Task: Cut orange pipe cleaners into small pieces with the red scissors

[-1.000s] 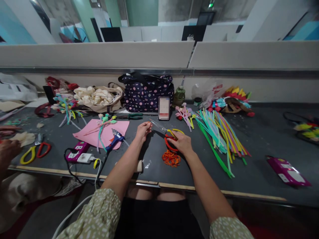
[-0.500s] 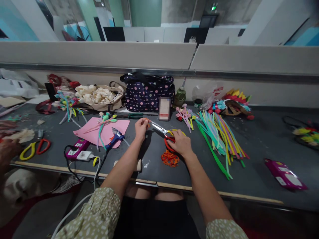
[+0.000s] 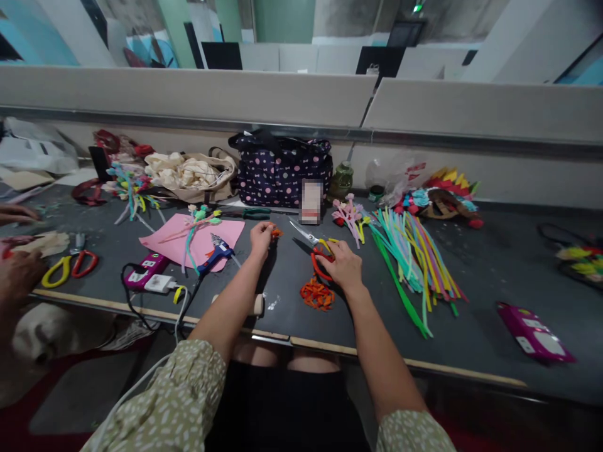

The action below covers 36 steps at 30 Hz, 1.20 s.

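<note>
My left hand (image 3: 262, 238) is closed in a pinch on a small orange fuzzy piece (image 3: 277, 233), which looks like pipe cleaner. In my right hand (image 3: 343, 263) are scissors (image 3: 308, 236) with one yellow and one red handle. Their blades are spread apart and point toward my left hand, without touching the orange piece. Below the scissors, a small pile of short orange pipe cleaner pieces (image 3: 317, 295) lies on the dark table. To the right of my right hand spreads a bundle of long coloured pipe cleaners (image 3: 409, 254).
A blue glue gun (image 3: 217, 254) rests on pink paper (image 3: 169, 233), beside a purple power strip (image 3: 147, 271). At left are another pair of scissors (image 3: 78, 263) and another person's hand (image 3: 23, 273). A dark patterned bag (image 3: 277, 172) stands at the back. A second purple power strip (image 3: 536, 333) lies right.
The scissor blades have opened and moved away from the orange piece. My left hand has shifted slightly left. The other person's hands at the left edge have moved.
</note>
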Motion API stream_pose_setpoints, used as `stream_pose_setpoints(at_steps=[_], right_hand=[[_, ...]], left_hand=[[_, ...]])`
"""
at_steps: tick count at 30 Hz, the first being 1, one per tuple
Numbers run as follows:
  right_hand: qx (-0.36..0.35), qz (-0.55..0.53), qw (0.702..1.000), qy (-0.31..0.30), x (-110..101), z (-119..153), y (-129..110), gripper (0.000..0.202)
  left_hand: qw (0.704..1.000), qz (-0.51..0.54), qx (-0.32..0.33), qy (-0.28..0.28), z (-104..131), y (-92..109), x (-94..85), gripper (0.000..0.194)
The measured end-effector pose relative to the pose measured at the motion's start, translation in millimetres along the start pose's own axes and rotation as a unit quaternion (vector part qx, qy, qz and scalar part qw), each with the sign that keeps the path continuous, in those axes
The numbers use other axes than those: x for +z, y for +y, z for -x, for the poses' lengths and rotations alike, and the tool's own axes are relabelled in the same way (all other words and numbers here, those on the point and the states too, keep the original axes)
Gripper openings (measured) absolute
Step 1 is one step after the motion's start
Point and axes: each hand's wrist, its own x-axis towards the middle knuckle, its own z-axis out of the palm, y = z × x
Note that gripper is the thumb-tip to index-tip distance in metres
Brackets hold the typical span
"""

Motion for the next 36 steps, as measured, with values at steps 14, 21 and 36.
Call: stream_pose_setpoints(at_steps=[14,21,36], right_hand=[[0.181,-0.212,0.956,0.087,18.2,-8.9,34.4,0.056],[0.223,-0.365,0.897,0.111,28.3,-12.5,41.4,0.058],[0.291,-0.408,0.853,0.147,30.1,-15.6,42.1,0.055]], left_hand=[[0.876,-0.114,0.014,-0.468,51.3,17.7,23.3,0.01],[0.815,-0.168,0.016,-0.554,55.7,11.8,26.8,0.005],[0.777,-0.143,-0.034,-0.612,59.6,6.1,29.7,0.029]])
